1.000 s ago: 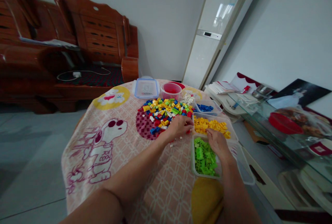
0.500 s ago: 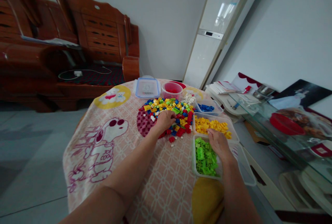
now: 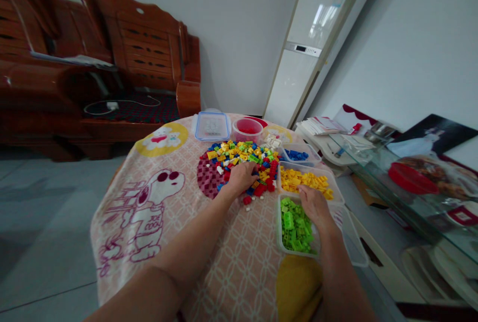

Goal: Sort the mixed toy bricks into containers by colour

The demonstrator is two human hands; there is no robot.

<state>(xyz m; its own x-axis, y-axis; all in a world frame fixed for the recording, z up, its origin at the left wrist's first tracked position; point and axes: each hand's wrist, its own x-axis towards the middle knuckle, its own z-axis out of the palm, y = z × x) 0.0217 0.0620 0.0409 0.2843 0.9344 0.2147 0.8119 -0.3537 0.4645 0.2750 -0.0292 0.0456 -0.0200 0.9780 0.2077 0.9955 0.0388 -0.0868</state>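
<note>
Loose toy building bricks [image 3: 239,151] of several colours lie in a heap on the cloth-covered table. My left hand [image 3: 242,176] reaches into the near side of this heap, fingers bent down and closed among the bricks; what they grip is hidden. Over the border between a clear box of yellow bricks [image 3: 304,181] and a clear box of green bricks [image 3: 295,225], my right hand [image 3: 314,203] stays with its fingers drawn together. Whether it pinches a brick or the box rim I cannot make out.
Behind these boxes stands a smaller one with blue bricks [image 3: 296,155]. White bricks [image 3: 273,141] lie beside a round tub [image 3: 248,128] with red inside. A blue-rimmed lidded box [image 3: 212,126] is at the far edge. A glass shelf [image 3: 377,177] borders the right side.
My left hand has shifted slightly right and toward me within the heap, uncovering some bricks at its left. My right hand has stayed in place.
</note>
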